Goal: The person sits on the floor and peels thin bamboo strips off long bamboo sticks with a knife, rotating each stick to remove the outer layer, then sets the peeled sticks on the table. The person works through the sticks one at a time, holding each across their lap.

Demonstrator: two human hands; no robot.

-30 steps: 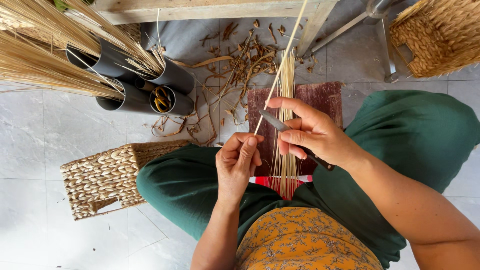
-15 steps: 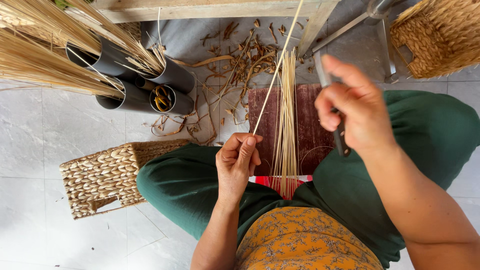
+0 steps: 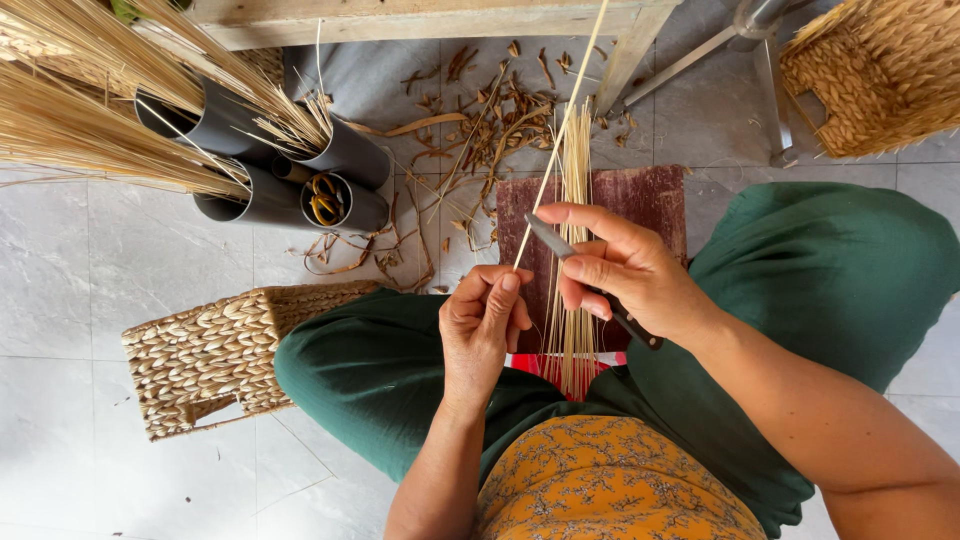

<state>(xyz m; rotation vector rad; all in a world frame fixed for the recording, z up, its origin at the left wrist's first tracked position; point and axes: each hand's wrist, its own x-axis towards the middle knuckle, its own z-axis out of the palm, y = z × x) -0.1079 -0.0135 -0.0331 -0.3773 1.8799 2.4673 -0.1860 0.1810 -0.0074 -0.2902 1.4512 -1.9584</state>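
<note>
The left hand (image 3: 483,322) pinches a thin straw (image 3: 556,145) in a closed grip; the right hand (image 3: 625,270), just beside, grips a knife (image 3: 590,290). Beyond lie loose stalks (image 3: 572,300) on a red mat (image 3: 655,205) (grey tiled floor (image 3: 60,300) around), with a woven basket (image 3: 210,355) left.

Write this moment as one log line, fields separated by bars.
left hand pinches thin stick | right hand holds knife at stick | bundle of sticks on lap
</note>
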